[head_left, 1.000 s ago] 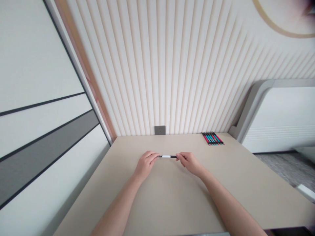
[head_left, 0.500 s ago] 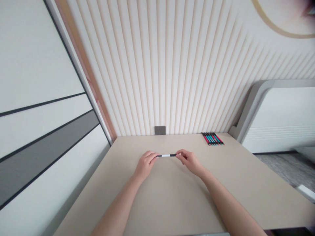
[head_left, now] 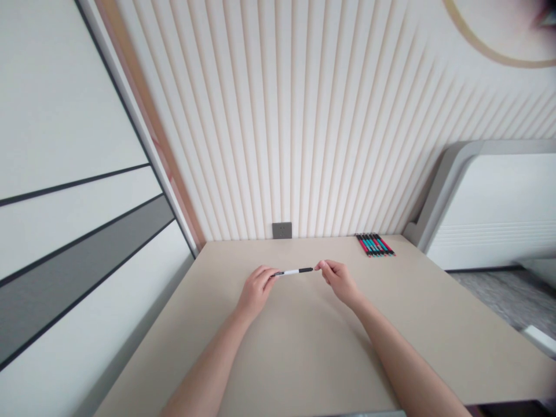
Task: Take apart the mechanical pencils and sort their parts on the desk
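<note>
Right hand (head_left: 341, 282) is sliding outward, maybe pinching the pen (head_left: 292, 271) tip, can't tell; left hand (head_left: 255, 291) is holding the other end. It's looking light, stiff, easiest held midway.

A home, probably a bedroom

To my right, a grey-edged white board (head_left: 499, 202) resembles a bed's headboard. Pale fluted panelling (head_left: 282, 116) rises behind a plain beige desk (head_left: 295, 347), with a dark wall socket (head_left: 282, 230) just above it, and dark-striped white panels (head_left: 65, 104) stand on the left.
</note>
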`<state>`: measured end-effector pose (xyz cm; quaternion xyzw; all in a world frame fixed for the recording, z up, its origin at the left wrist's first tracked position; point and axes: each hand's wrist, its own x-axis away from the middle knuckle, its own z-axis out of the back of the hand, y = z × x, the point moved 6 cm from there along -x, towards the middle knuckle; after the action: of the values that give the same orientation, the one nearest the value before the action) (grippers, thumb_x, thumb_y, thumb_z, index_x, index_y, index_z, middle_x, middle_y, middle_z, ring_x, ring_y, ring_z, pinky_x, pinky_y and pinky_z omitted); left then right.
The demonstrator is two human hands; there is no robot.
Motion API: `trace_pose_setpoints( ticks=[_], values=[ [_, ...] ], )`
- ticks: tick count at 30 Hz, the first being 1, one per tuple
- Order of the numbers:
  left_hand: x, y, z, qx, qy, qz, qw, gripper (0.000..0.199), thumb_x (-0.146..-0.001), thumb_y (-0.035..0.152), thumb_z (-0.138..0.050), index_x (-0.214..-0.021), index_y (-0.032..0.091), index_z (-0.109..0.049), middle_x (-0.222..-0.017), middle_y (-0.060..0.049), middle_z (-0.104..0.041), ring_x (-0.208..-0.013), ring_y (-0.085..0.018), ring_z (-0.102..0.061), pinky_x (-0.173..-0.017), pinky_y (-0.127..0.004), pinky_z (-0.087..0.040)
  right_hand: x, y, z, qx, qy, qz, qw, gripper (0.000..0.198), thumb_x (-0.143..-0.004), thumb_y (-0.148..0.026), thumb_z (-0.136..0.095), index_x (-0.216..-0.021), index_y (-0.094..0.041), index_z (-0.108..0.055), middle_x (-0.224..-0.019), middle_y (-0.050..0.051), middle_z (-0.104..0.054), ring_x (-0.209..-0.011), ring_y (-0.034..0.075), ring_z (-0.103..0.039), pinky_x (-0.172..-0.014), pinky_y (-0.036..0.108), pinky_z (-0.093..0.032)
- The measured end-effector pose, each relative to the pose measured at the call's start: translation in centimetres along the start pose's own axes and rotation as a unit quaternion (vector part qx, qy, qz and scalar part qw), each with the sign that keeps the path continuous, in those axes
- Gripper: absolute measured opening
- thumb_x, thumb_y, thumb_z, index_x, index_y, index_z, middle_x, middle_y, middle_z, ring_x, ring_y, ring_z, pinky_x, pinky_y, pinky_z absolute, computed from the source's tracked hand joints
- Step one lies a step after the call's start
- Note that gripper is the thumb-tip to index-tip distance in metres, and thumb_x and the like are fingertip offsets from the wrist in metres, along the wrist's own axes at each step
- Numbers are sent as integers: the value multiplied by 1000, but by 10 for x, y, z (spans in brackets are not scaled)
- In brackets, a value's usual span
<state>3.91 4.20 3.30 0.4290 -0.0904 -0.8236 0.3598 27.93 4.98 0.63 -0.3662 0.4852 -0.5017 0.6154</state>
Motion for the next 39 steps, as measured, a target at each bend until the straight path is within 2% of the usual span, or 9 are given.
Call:
trace_pose_setpoints(
  ticks=[4,9,14,22,26,30,33,36,39],
  values=[
    [-1,2,2,8,9,2,1000,18,-96,24,-50,-105,22,-65,-92,-5,-67,-86,-18,-63,-79,-30,-52,-2,1,4,-38,17,-11,999,56,-86,-65,-44,-96,-15,-67,-54,-6,-34,-47,10,-31,-44,24,-23],
    [-1,2,0,3,-5,-1,1000,20,-97,24,-47,-105,22,-65,-92,-6,-66,-87,-18,-63,-79,-31,-52,3,-3,-5,-61,-33,-12,998,54,-85,-61,-52,-111,-15,-65,-65,-3,-46,-52,9,-35,-47,23,-28],
    [0,2,-2,-1,-17,-8,1000,20,-97,25,-47,-107,23,-65,-95,-6,-66,-88,-18,-63,-81,-32,-52,5,-5,-12,-36,-57,-11,998,47,-81,-58,-60,-103,-17,-69,-60,-3,-45,-52,10,-34,-46,23,-26],
    [0,1,-2,4,-19,-3,1000,19,-96,24,-50,-106,23,-66,-94,-5,-66,-89,-18,-63,-81,-31,-52,5,-7,-8,-30,-48,-13,998,45,-81,-57,-60,-97,-16,-69,-60,-3,-48,-51,10,-37,-46,23,-28],
    [1,-1,-2,10,-16,-1,1000,20,-97,25,-47,-106,22,-65,-94,-6,-66,-89,-18,-63,-80,-31,-52,4,-9,-2,-44,-17,0,999,47,-87,-56,-51,-103,-15,-69,-65,-1,-53,-51,10,-38,-47,24,-30],
    [1,-2,-2,12,-13,2,1000,20,-97,25,-47,-106,22,-64,-94,-6,-66,-89,-18,-63,-80,-32,-51,1,-8,6,-67,18,20,997,48,-88,-53,-49,-114,-16,-64,-80,5,-65,-61,13,-51,-57,27,-41],
    [1,-2,-2,8,-15,4,1000,19,-97,24,-47,-105,22,-65,-94,-5,-66,-89,-18,-63,-80,-31,-51,-2,-6,7,-82,27,25,996,46,-87,-55,-52,-112,-18,-60,-94,9,-71,-76,18,-61,-69,31,-47],
    [1,-3,-2,7,-12,4,1000,18,-96,23,-49,-105,22,-65,-94,-5,-66,-88,-18,-64,-80,-30,-52,-3,-4,6,-124,20,23,992,41,-85,-58,-55,-102,-21,-57,-105,12,-72,-96,22,-65,-84,37,-47],
    [1,-5,-3,7,-10,6,1000,17,-96,23,-50,-104,22,-65,-93,-5,-66,-88,-18,-64,-80,-30,-52,-2,-4,2,-164,-9,13,986,40,-83,-60,-59,-98,-24,-52,-110,13,-71,-111,25,-62,-97,43,-41]
  ],
)
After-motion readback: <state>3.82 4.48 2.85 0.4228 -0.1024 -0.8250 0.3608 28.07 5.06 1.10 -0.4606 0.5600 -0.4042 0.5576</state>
